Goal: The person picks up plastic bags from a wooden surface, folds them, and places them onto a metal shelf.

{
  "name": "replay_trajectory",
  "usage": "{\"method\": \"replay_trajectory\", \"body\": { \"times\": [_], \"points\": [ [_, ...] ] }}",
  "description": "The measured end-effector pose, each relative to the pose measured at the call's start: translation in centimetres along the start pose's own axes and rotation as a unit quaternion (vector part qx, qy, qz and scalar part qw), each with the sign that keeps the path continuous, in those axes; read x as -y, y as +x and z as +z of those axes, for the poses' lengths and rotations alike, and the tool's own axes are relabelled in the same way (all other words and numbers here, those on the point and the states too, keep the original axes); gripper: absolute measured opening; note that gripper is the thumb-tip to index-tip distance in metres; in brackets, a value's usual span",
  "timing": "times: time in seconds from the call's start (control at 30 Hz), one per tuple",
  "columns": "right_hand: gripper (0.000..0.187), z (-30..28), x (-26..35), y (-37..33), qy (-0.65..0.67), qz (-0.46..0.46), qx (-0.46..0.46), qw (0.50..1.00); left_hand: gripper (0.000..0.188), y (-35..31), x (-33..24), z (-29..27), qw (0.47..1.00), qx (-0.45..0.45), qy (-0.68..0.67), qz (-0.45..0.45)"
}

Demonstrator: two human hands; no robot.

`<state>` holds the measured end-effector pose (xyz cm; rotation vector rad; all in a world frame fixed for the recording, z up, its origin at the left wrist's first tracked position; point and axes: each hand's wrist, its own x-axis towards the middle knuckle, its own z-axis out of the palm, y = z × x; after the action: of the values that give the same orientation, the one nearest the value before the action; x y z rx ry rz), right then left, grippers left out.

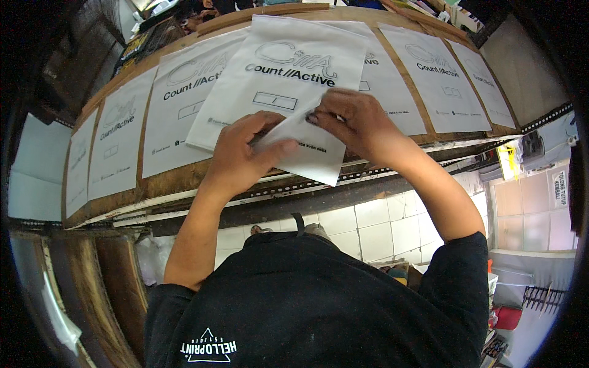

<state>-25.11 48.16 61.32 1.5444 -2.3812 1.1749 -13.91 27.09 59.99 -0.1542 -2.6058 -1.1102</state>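
A white, slightly translucent flat plastic bag [245,101] with black printing lies askew over other bags on the table. Its near part is lifted and creased between my hands, and a corner hangs over the front edge. My left hand [248,147] has thumb and curled fingers around the raised fold. My right hand [362,126] pinches the bag just right of that fold, its fingertips slightly blurred. Beneath and beside it lie similar bags: one on the left [184,104], partly covered, and another on the right [392,86], mostly hidden.
More printed bags lie in a row on the wooden table [169,183], at far left [119,138] and far right [438,83]. A perforated metal bar [368,164] runs below its front edge. Wooden boards [86,294] stand at lower left. White floor tiles [374,230] show below.
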Motion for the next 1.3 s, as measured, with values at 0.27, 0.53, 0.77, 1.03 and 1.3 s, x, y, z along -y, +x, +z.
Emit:
{"method": "replay_trajectory", "body": {
  "times": [0.27,0.53,0.77,1.03,1.3],
  "points": [
    [0.032,-0.9,0.1,-2.2,-0.02,-0.059,0.013,0.998,0.045,0.5,1.2,-0.5,0.996,0.015,0.056,-0.064],
    [0.021,-0.4,-1.2,-2.6,-0.034,-0.061,0.144,0.987,0.043,0.3,1.2,-0.1,0.999,0.0,0.024,-0.044],
    [0.013,-0.2,-1.5,-2.4,0.039,-0.064,0.112,0.991,0.042,0.5,0.9,-0.2,0.997,0.01,0.004,-0.075],
    [0.015,-0.8,-1.0,-1.3,0.041,0.0,0.134,0.99,0.042,0.5,0.7,-0.3,0.999,0.008,0.01,-0.038],
    [0.018,-1.1,0.3,-0.3,0.001,-0.058,-0.074,0.996,0.048,0.4,0.8,-0.3,0.996,0.01,0.067,-0.059]
  ]
}}
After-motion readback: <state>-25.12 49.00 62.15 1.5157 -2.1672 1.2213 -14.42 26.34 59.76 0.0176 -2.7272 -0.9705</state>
